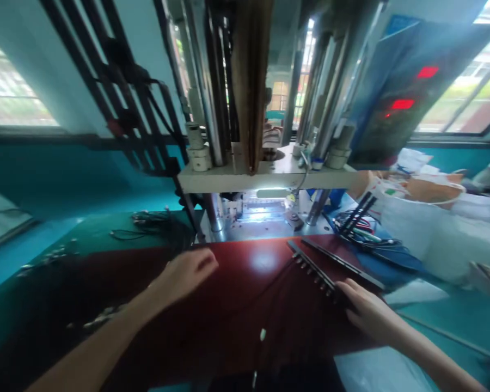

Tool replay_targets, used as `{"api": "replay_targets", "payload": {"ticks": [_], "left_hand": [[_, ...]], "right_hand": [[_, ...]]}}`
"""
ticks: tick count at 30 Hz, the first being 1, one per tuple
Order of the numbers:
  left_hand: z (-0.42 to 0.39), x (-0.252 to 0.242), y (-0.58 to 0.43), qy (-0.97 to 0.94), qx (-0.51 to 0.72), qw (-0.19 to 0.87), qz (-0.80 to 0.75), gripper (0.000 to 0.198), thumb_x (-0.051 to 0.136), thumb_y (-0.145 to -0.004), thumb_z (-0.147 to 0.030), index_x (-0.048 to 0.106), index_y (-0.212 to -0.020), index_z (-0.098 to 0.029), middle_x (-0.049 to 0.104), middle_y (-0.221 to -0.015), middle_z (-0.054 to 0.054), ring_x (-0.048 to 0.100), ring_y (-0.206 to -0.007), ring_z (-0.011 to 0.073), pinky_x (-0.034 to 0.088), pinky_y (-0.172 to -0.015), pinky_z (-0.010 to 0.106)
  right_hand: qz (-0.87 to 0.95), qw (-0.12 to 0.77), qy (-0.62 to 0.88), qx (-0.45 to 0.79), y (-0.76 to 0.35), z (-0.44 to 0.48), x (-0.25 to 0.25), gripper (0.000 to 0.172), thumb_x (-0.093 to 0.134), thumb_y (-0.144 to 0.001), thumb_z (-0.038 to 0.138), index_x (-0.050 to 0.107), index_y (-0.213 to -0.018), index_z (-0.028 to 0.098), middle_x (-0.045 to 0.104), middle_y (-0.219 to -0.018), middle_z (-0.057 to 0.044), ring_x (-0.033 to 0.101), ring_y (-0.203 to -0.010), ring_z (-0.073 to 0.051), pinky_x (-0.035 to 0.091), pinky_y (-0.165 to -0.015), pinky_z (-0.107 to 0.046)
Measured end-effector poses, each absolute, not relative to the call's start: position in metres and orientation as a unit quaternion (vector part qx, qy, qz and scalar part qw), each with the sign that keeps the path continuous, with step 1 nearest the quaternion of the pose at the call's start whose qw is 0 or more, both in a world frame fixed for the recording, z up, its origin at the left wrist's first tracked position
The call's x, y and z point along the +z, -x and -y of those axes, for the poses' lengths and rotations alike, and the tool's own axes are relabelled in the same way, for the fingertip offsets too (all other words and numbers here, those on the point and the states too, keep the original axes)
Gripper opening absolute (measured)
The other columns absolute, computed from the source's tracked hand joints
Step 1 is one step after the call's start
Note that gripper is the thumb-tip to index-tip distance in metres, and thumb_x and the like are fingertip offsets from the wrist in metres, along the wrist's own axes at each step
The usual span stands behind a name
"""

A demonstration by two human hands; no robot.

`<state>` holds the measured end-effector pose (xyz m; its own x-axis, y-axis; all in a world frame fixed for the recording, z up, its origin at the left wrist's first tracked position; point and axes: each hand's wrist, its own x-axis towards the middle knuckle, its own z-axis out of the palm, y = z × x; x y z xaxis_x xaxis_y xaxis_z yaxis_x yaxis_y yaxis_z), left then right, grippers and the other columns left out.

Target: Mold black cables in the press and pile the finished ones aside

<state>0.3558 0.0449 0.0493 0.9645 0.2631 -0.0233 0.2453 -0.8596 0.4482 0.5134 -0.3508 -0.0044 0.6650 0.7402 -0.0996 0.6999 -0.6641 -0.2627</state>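
My left hand [188, 272] hangs over the dark red tabletop [237, 337], its fingers slightly curled and nothing in them. My right hand [367, 311] lies at the near end of a black bar with a row of metal connectors [314, 275], its fingertips touching the bar. Its thumb side is hidden, so the grip is unclear. A second, plain black bar [343, 264] lies just beyond, nearly parallel. Thin dark wires [269, 296] run from the connectors across the tabletop towards me.
A press-like machine [265, 177] with steel columns and a lit work bed stands straight ahead. A black wire bundle [155, 226] lies to its left, and coloured wires [363, 234] lie to its right. A white sack [424, 231] sits at right, below a red-lit display [402, 103].
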Motion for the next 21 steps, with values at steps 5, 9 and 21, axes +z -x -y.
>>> {"api": "replay_targets", "payload": {"ticks": [5,9,21], "left_hand": [[0.043,0.027,-0.333,-0.984,-0.148,0.056,-0.087,0.038,0.044,-0.076,-0.046,0.056,-0.101,-0.020,0.059,-0.103,0.009,0.061,-0.079,0.0260,0.042,-0.063,0.033],[0.058,0.014,-0.343,-0.979,-0.143,0.128,-0.066,0.034,0.042,-0.078,-0.047,0.055,-0.094,-0.020,0.062,-0.095,0.007,0.061,-0.081,0.0241,0.041,-0.065,0.031],[0.030,0.006,-0.383,-0.808,-0.264,0.518,-0.094,0.040,0.058,-0.065,-0.039,0.060,-0.095,-0.013,0.065,-0.076,0.003,0.032,-0.039,0.0042,0.019,-0.036,0.020]], "right_hand": [[0.375,0.062,0.914,0.143,-0.517,0.331,0.016,0.040,0.045,-0.060,0.010,0.052,-0.099,0.015,0.058,-0.096,-0.009,0.056,-0.087,-0.022,0.040,-0.073,-0.028],[0.332,0.025,0.933,0.138,-0.533,0.321,0.026,0.023,0.048,-0.061,0.009,0.053,-0.083,0.015,0.060,-0.089,-0.010,0.056,-0.081,-0.024,0.035,-0.063,-0.027],[0.317,0.148,0.935,0.055,-0.597,0.264,0.036,0.024,0.047,-0.060,0.009,0.057,-0.081,0.018,0.062,-0.077,-0.002,0.054,-0.072,-0.016,0.029,-0.055,-0.021]]}}
